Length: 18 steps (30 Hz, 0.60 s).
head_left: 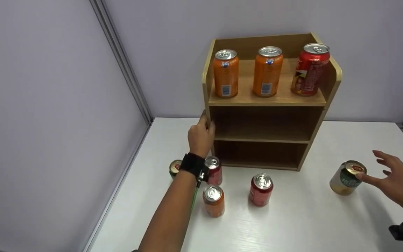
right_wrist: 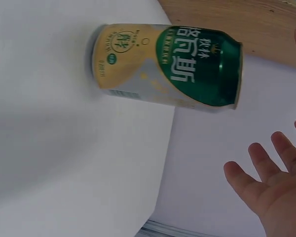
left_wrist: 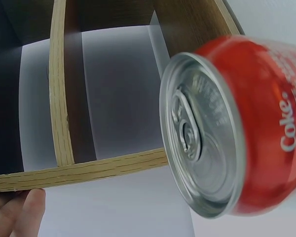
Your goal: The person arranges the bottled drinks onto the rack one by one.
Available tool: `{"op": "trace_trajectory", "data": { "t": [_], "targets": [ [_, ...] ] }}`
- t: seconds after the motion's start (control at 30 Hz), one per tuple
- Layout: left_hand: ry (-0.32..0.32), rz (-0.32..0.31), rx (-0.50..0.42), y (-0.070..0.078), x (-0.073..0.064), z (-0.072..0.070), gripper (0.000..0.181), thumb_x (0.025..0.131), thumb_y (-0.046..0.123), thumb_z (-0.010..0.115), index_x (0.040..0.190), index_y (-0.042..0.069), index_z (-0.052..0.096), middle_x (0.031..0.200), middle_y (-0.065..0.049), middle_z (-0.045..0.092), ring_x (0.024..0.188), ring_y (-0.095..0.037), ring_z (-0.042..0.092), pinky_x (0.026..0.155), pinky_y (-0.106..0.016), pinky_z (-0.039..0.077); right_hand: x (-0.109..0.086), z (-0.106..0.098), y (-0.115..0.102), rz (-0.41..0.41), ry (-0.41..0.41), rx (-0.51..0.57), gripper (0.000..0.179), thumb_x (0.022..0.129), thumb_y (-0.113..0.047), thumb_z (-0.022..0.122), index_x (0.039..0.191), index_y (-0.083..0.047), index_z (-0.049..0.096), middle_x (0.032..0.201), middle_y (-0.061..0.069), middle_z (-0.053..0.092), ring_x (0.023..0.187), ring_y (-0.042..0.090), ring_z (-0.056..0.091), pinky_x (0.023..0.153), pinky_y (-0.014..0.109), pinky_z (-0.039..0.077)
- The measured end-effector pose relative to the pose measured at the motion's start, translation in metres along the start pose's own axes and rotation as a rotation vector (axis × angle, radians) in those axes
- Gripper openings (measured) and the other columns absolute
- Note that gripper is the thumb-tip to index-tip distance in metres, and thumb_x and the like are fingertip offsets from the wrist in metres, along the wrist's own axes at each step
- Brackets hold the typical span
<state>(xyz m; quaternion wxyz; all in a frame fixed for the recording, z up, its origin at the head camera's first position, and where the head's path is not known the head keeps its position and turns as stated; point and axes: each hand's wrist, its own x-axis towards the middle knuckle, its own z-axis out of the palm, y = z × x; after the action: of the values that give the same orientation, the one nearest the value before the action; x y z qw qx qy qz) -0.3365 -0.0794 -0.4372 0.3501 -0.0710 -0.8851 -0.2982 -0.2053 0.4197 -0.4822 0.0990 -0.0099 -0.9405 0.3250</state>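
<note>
My left hand point(head_left: 200, 137) grips the left side board of a small wooden shelf point(head_left: 267, 103). In the left wrist view its fingers point(left_wrist: 30, 210) lie against that board's outer face. On the right, my right hand point(head_left: 399, 180) is beside a green, gold and silver can point(head_left: 345, 179), fingers spread and holding nothing; its thumb overlaps the can's top edge in the head view. The right wrist view shows this can point(right_wrist: 167, 66) apart from the outstretched fingers point(right_wrist: 244, 182). A red Coke can point(left_wrist: 266, 123) stands close to my left wrist.
Two orange cans point(head_left: 226, 74) and a red can point(head_left: 310, 71) stand on the shelf's top level. On the white table point(head_left: 292, 217), an orange can point(head_left: 214, 202), a red can point(head_left: 260, 191) and a partly hidden green-gold can point(head_left: 175, 167) stand before it. Pale walls point(head_left: 173, 56) enclose the table.
</note>
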Motion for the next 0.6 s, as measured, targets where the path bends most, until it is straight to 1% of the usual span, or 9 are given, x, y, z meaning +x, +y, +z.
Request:
{"op": "trace_trajectory", "data": {
  "t": [0.1,0.2,0.33,0.43,0.6],
  "targets": [
    [0.001,0.004,-0.001,0.0,0.0,0.0,0.032,0.094,0.023,0.063,0.12,0.005,0.064,0.061,-0.007,0.061,0.052,-0.021,0.054,0.051,-0.042,0.045,0.001,0.009,0.007,0.033,-0.039,0.009,0.102,0.084,-0.041,0.075,0.151,0.006,0.014,0.145,0.041,0.017,0.126,0.061,0.024,0.092,0.069,0.029],
    [-0.006,0.003,-0.001,-0.001,-0.001,-0.001,0.031,0.094,0.022,0.063,0.12,0.005,0.064,0.059,-0.005,0.059,0.051,-0.02,0.052,0.05,-0.041,0.045,0.001,0.017,0.013,0.062,-0.076,0.019,0.109,0.081,-0.046,0.076,0.151,0.006,0.011,0.145,0.042,0.016,0.126,0.061,0.025,0.091,0.069,0.03],
    [-0.011,-0.008,-0.001,0.0,-0.001,-0.001,0.023,0.094,0.023,0.063,0.107,0.005,0.066,0.056,-0.002,0.055,0.05,-0.018,0.05,0.05,-0.039,0.043,0.003,0.024,0.021,0.085,-0.142,0.031,0.116,0.079,-0.051,0.076,0.152,0.005,0.006,0.147,0.041,0.014,0.125,0.062,0.026,0.088,0.071,0.031],
    [-0.013,-0.017,0.002,0.0,-0.001,-0.001,0.017,0.093,0.023,0.064,0.094,0.005,0.064,0.056,-0.002,0.054,0.051,-0.018,0.049,0.05,-0.039,0.043,0.005,0.029,0.026,0.093,-0.178,0.035,0.119,0.079,-0.053,0.076,0.152,0.004,0.002,0.148,0.041,0.012,0.124,0.063,0.026,0.086,0.072,0.03],
    [-0.009,-0.019,0.012,0.001,-0.001,-0.001,0.017,0.093,0.022,0.064,0.087,0.006,0.062,0.058,-0.005,0.057,0.051,-0.019,0.052,0.05,-0.039,0.044,0.006,0.036,0.031,0.121,-0.2,0.031,0.126,0.076,-0.055,0.077,0.152,0.004,-0.004,0.146,0.043,0.013,0.122,0.065,0.027,0.087,0.073,0.028]
  ]
}}
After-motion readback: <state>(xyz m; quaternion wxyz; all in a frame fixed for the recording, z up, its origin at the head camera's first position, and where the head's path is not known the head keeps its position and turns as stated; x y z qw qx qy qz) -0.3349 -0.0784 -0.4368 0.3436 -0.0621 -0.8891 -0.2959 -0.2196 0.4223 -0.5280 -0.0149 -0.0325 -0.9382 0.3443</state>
